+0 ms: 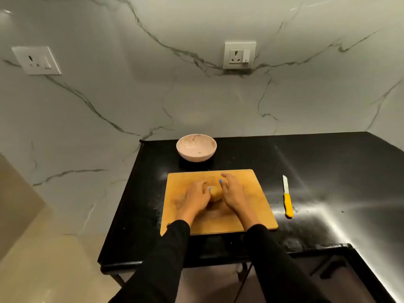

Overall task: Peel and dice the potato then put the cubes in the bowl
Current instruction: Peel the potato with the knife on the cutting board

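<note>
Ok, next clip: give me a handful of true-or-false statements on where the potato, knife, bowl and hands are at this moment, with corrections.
1. The potato sits on the wooden cutting board, between both hands. True.
2. The right hand is holding the knife. False: the knife lies on the black counter, right of the board, untouched.
3. The bowl already holds potato cubes. False: no cubes show in it.
4. The bowl stands beyond the board's far edge. True.
5. The left hand rests on the counter away from the board. False: it is over the board, against the potato.
</note>
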